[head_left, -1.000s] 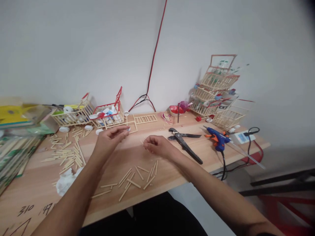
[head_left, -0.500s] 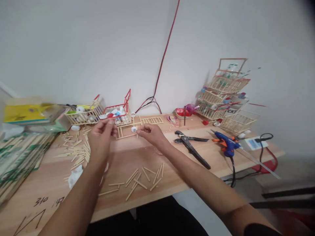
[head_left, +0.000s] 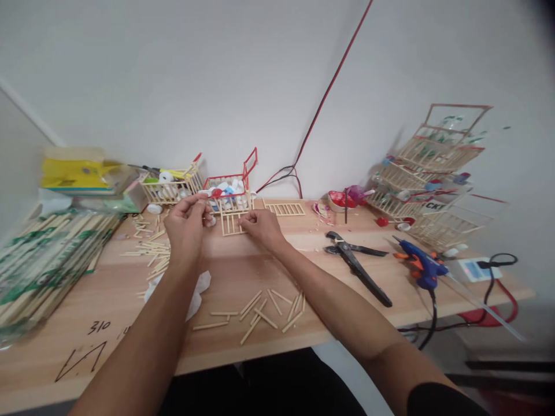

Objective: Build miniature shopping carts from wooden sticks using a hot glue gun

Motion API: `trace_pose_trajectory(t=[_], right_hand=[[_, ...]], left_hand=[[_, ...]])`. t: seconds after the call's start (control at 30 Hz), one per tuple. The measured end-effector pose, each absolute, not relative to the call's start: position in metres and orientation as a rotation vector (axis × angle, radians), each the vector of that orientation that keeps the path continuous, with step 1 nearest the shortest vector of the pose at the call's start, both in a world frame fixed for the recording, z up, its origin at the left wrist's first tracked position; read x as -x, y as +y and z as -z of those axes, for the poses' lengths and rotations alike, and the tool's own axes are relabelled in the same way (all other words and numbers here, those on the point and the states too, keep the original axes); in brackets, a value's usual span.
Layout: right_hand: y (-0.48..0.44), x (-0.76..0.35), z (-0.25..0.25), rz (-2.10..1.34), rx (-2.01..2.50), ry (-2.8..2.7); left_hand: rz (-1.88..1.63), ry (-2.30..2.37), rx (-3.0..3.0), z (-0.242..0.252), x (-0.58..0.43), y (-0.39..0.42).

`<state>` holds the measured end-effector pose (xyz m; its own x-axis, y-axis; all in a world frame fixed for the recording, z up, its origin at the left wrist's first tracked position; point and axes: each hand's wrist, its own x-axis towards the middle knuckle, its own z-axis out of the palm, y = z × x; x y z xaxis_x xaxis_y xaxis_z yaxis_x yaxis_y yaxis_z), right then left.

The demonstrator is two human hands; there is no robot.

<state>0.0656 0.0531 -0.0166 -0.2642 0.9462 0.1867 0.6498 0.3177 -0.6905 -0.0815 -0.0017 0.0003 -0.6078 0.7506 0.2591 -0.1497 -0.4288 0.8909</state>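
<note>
My left hand (head_left: 187, 222) is raised over the wooden table (head_left: 225, 271), fingers pinched together near a small white cap beside the stick basket with the red frame (head_left: 229, 193). My right hand (head_left: 259, 225) is curled on the right edge of a flat stick lattice panel (head_left: 232, 222) lying on the table between both hands. What the left fingers pinch is too small to name. Loose wooden sticks (head_left: 264, 309) lie in front of my arms.
Black cutters (head_left: 358, 266) and a blue glue gun (head_left: 418, 268) with its cord lie to the right. Stacked stick baskets (head_left: 433, 185) stand at the far right. Bundled sticks in plastic (head_left: 47, 260), a yellow box (head_left: 80, 173), crumpled tissue (head_left: 195, 289) and another stick basket (head_left: 171, 185) are to the left.
Both hands moved forward from the middle of the table to the lattice panel by the red-framed basket. The view swung left, so everything shifted right in the picture.
</note>
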Motion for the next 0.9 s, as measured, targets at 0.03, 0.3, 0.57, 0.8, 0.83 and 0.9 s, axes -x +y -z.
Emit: trace_pose_trajectory(t=[0.03,0.3,0.57,0.8,0.83,0.9], right_hand=[[0.0529,-0.0646,0.017,-0.663,1.416,-2.005],[0.05,-0.0581,0.0157,-0.615,1.478,-1.999],[0.0497,-0.0569,0.0159,-0.607,1.509,-2.013],[0.0504,-0.0575,0.0151,-0.602,1.494,-2.021],[0.0508,-0.0576,0.0153,-0.603,1.492,-2.021],[0.0516,-0.0576,0.0161,-0.606,1.498,-2.021]], left_hand=[[-2.07,1.194,-0.889,-0.0011,0.0811,-0.0022],[-2.064,1.193,-0.872,-0.0035,0.0795,-0.0036],[-2.051,1.188,-0.9,0.0015,0.081,0.0],[-2.031,1.215,-0.908,0.0045,0.0834,0.0023],[-2.028,1.216,-0.911,0.0047,0.0835,0.0023],[-2.026,1.221,-0.919,0.0051,0.0835,0.0021]])
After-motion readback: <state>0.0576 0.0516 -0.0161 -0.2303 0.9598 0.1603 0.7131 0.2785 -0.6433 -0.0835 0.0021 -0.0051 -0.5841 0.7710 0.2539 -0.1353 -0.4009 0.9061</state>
